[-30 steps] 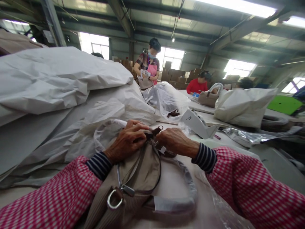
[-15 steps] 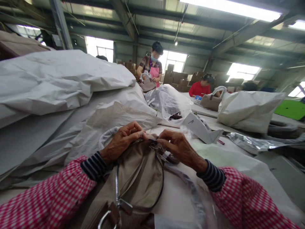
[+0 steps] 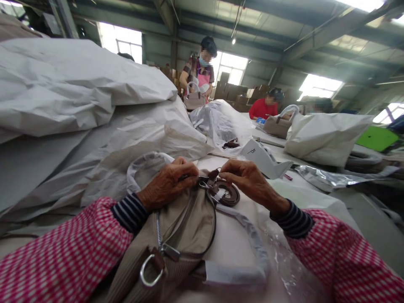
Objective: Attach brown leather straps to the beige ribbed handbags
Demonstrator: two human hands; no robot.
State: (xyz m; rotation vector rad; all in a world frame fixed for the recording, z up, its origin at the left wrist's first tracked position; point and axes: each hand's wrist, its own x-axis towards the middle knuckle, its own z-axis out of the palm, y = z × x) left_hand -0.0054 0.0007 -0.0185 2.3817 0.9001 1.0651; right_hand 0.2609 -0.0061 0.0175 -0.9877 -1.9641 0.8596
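A taupe bag [image 3: 189,227] lies on its side in front of me, its zipper undone and the lining showing. My left hand [image 3: 172,181] is closed on the bag's far edge, beside a small metal clasp. Just right of it, my right hand [image 3: 249,179] pinches something thin by a small dark brown tab; the exact item is too small to tell. Below the fingers lies a coiled brown strap [image 3: 232,193]. One wrapped handle [image 3: 135,168] stands behind my left hand, another [image 3: 252,240] curves at the right. A metal ring [image 3: 151,269] hangs at the bag's near end.
White wrapping sheets [image 3: 78,80] are heaped at the left. Beyond the bag are a clear plastic bag [image 3: 221,124], a white card piece [image 3: 263,158] and a large white bag [image 3: 328,136]. Two people work with bags across the table.
My right hand has moved slightly right, away from my left hand, and a dark brown tab now shows at its fingertips. The coiled strap is more exposed. The view has tilted down a little.
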